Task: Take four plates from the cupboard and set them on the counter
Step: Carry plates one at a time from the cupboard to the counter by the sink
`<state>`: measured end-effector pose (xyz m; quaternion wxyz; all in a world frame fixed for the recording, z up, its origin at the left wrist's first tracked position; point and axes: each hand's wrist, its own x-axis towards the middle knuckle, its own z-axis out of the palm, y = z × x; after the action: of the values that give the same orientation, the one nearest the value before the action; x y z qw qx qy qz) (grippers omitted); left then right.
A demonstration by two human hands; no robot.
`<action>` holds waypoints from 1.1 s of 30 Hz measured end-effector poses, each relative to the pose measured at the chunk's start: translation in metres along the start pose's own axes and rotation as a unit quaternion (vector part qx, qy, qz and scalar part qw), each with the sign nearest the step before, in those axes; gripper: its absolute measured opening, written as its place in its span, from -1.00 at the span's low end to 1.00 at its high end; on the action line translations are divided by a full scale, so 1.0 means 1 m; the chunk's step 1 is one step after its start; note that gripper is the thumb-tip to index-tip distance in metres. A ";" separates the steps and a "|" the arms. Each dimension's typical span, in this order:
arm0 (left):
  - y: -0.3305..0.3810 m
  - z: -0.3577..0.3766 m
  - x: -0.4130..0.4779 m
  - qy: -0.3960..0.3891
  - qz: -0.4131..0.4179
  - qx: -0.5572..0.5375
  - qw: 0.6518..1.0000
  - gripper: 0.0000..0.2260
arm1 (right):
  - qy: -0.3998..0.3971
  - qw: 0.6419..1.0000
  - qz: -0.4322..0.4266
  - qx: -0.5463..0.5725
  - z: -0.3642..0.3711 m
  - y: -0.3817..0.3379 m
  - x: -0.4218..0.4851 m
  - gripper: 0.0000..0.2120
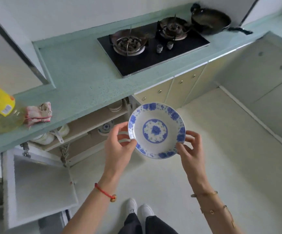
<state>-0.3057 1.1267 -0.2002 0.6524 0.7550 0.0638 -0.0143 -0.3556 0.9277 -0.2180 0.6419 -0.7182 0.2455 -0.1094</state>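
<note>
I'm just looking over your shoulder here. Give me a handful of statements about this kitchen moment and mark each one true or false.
1. Both hands hold the blue-and-white plate by its rim. True: the left hand and the right hand grip opposite edges.
2. A plate already sits on the green counter. False: none is there yet.
3. The cupboard door is open. True.
4. A dark pan sits on the left burner. False: it rests on the counter to the right of the stove.
5. The cupboard shelves are bare. False: more dishes remain inside.
</note>
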 end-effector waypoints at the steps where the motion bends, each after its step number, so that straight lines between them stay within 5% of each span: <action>1: 0.005 0.007 0.000 -0.024 0.005 0.000 1.000 -0.57 | 0.019 1.000 0.000 0.003 -0.009 -0.003 -0.002 -0.74; 14: 0.060 0.187 0.030 -0.252 0.010 -0.033 0.967 -0.60 | 0.262 0.964 0.012 0.052 -0.152 -0.016 0.040 -0.73; 33: 0.161 0.570 0.195 -0.335 0.031 -0.041 0.941 -0.62 | 0.319 0.945 -0.008 0.066 -0.389 -0.058 0.360 -0.74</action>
<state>-0.0585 0.5566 -0.1471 0.6666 0.6807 -0.1810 -0.2438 -0.2193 0.4155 -0.1591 0.5751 -0.6037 0.4235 -0.3542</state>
